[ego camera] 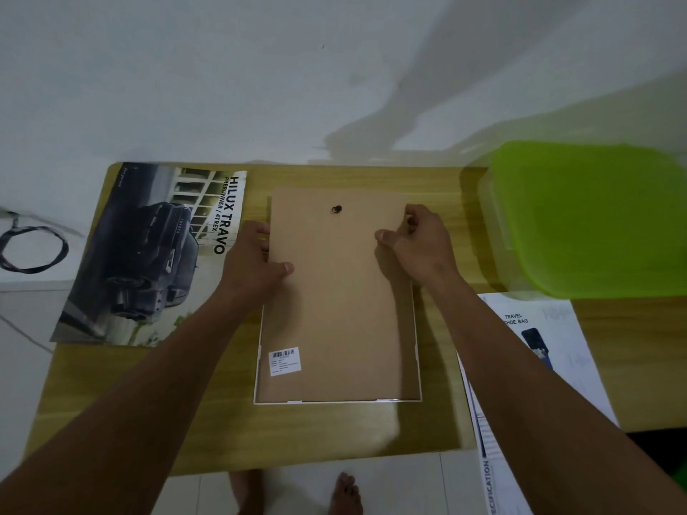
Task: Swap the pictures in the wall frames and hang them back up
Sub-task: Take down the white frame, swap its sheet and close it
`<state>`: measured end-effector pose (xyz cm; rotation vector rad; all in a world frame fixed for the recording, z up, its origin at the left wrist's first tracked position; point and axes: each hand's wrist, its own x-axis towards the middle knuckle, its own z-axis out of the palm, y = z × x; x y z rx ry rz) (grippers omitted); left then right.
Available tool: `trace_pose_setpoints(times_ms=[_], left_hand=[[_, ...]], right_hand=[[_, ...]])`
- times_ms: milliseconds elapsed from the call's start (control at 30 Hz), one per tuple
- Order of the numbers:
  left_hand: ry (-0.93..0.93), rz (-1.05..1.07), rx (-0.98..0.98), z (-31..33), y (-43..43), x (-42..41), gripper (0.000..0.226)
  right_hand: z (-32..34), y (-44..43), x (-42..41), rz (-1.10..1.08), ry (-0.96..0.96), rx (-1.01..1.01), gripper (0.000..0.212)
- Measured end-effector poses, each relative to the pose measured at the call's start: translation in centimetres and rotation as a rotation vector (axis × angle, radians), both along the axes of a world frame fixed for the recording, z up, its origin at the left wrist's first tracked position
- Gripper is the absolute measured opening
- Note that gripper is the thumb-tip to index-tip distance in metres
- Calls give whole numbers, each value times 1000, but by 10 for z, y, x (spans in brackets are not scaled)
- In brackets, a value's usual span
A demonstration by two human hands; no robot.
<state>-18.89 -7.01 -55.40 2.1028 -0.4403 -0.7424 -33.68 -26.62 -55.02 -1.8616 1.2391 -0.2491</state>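
On the bench (148, 403), the left hand (256, 254) pinches the backing board (334, 299) at nine o'clock, the right hand (420, 243) pinching its two o'clock edge, above the white frame (419, 366).

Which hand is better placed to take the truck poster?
Left, likely: the left hand holds the brown cardboard backing at its left edge, beside the glossy truck poster; the right hand is farther away.

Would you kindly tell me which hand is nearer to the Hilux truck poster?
Left. The left hand grips the left edge of the backing board, beside the poster; the right hand pinches its right edge.
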Motion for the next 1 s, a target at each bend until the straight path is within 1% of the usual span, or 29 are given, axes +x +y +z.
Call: trace_pose_setpoints(times_ms=[33,67,133,200,233,267,333,367,400,433,533,567,600,633,733,767,800,833,900,967,1000], left_hand=[[-9,-4,3,0,0,-1,54],[-14,-7,4,1,0,-1,55],[-21,-7,5,1,2,-1,55],[-27,-6,5,2,4,0,55],[-30,-8,2,3,5,1,55],[-34,-12,0,3,7,1,55],[-45,-19,-3,3,9,2,56],[-50,-22,-4,4,9,1,57],[-53,-24,-4,4,10,1,58],[-54,-26,-7,5,11,1,57],[-47,-29,-29,8,12,-1,58],[-57,-33,-28,10,12,-2,59],[-69,-43,-21,11,12,-3,61],[-80,-54,-16,13,12,-4,62],[-92,-72,-11,16,13,-7,63],[-96,-74,-14,17,13,-7,63],[-93,-78,-17,17,14,-7,64],[-94,-84,-16,18,14,-7,66],[-98,-93,-5,18,14,-7,68],[-94,-104,-4,17,16,-6,68],[-89,-109,-7,16,17,-6,68]], right_hand=[[-1,-3,-2,-10,-10,-1,71],[2,-3,-4,-21,-35,39,68],[6,-4,-11,11,-122,205,62],[8,-3,-20,132,-149,283,68],[7,-3,-22,153,-155,304,71],[6,-2,-24,136,-161,311,68],[3,1,-28,67,-178,330,47],[2,2,-30,56,-187,344,40],[2,5,-34,65,-203,367,38],[1,6,-39,81,-227,404,42],[-1,11,-52,161,-240,543,79],[-2,12,-55,186,-222,563,87],[-4,14,-56,187,-209,565,89],[-4,18,-57,153,-201,549,84],[-6,29,-57,-15,-235,450,42],[-6,32,-58,-29,-256,448,36],[-6,35,-60,-19,-271,456,34],[-4,36,-62,8,-282,467,36],[-1,37,-68,76,-263,490,49],[1,39,-72,153,-186,492,66],[-1,42,-72,169,-158,475,70]])
